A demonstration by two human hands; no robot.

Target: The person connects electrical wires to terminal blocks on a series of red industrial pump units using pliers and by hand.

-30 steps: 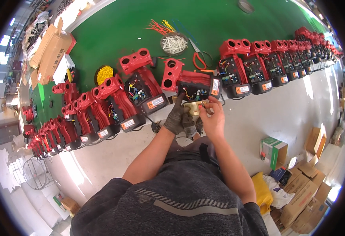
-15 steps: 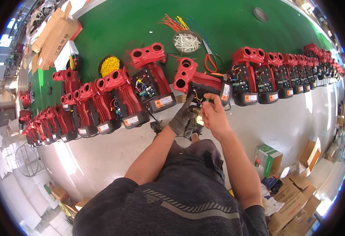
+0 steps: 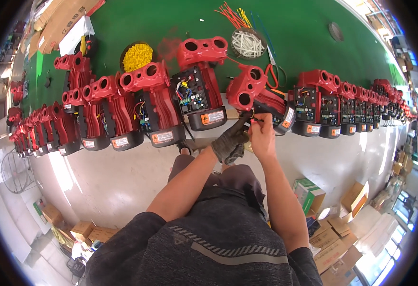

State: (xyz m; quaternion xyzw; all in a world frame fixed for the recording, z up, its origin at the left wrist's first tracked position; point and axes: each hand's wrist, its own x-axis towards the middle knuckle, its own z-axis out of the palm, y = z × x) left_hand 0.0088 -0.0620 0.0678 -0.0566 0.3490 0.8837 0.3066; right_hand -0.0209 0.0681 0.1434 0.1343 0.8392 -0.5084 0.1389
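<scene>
The two hands are meeting close together at the near edge of the desk [image 3: 309, 35], just below one red and black unit [image 3: 266, 98]. The left hand [image 3: 230, 144], in a dark glove, is keeping its fingers bent and pointing up to the unit's wires; whether it is gripping something in the palm, I cannot tell. The bare right hand [image 3: 263, 137] is pinching its fingertips together beside the glove, perhaps on a small reddish piece, but this is too small to be sure. The unit is lying turned on the desk, its wired side facing the person, probably so that both hands can reach the wires without lifting it. Around it, similar units, such as the left neighbour [image 3: 212, 88] and the right neighbour [image 3: 313, 97], are standing in a long row with labelled ends toward the person, I suppose for easy access to each one. Behind, within arm's reach, a bowl of yellow pieces [image 3: 138, 56], a bowl of white sticks [image 3: 248, 44] and scissors [image 3: 272, 66] are resting, and coloured strips [image 3: 233, 16] are lying beyond. Farther away, a green and white box [image 3: 309, 194] is standing on the floor.
</scene>
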